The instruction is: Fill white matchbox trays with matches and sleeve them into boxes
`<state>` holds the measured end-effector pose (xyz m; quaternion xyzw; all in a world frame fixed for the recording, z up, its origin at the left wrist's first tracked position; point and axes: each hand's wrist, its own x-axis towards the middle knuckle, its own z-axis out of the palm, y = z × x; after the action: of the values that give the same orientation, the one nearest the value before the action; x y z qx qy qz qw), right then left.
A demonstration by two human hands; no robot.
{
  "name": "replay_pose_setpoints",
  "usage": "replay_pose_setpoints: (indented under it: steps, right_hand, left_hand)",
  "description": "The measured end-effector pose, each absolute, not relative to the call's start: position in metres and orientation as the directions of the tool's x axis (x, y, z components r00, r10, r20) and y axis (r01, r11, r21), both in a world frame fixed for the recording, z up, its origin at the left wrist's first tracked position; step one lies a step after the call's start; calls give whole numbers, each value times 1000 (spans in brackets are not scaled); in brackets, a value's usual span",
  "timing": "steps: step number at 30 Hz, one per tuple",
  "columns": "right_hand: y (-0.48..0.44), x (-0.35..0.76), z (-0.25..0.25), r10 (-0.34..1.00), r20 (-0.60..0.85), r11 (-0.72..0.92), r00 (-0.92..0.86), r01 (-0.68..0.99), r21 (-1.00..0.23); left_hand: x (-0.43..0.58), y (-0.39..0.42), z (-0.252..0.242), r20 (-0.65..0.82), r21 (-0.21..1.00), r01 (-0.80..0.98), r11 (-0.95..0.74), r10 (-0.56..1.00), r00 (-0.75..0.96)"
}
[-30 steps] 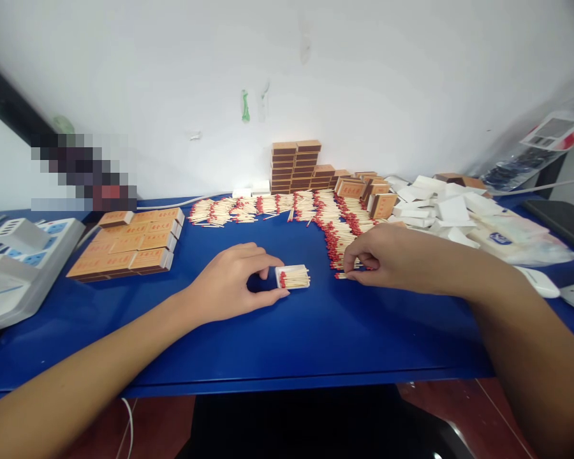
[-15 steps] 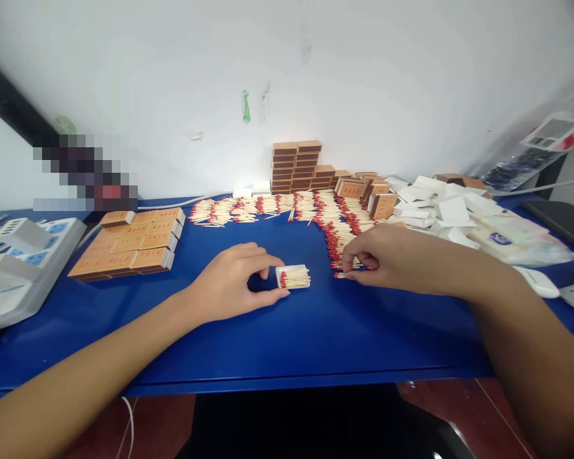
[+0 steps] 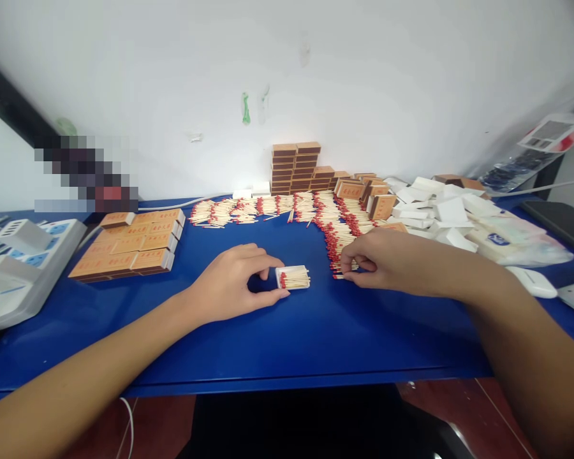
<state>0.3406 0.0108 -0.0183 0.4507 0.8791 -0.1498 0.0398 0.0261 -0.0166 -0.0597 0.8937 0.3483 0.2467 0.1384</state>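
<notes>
My left hand [image 3: 239, 280] grips the left end of a small white matchbox tray [image 3: 294, 287] between thumb and forefinger. Red-tipped matches [image 3: 296, 278] lie inside the tray, heads to the left. At the near end of the match pile [image 3: 339, 239], my right hand [image 3: 375, 261] is closed in a pinch. A match [image 3: 337, 276] pokes out to the left from between its thumb and finger, its red head showing; the fingers hide whether there is more than one.
Orange matchboxes [image 3: 134, 245] stand in a block at left, beside a white power strip [image 3: 29, 268]. More matchboxes [image 3: 294, 167] are stacked against the wall. White empty trays [image 3: 430, 204], a plastic tissue pack [image 3: 516, 239] and a white case [image 3: 533, 280] lie at right.
Hardly anything differs. My right hand has shifted very slightly left and down at the pile's near end; my left hand stays on the tray.
</notes>
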Motion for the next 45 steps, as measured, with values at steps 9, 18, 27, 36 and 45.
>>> replay_pose_setpoints:
  steps: [9,18,27,36,45]
  right_hand:
    - [12,342,-23,787,-200,525,-584,803,-281]
    - [10,338,-13,805,-142,504,-576,791,-347]
    - [9,337,-12,817,-99,507,-568,789,-346]
    - [2,318,-19,874,-66,428,-481,828,-363]
    - [-1,301,-29,926,-48,336,-374,877,-343]
  left_hand:
    - [24,-17,-58,339,410,561,-719,691,638]
    - [24,-18,-58,344,404,559,-724,687,640]
    - [25,-16,-59,341,403,564,-721,690,638]
    - [26,-17,-58,340,402,564,-721,690,639]
    - [26,-17,-59,342,397,565,-723,688,640]
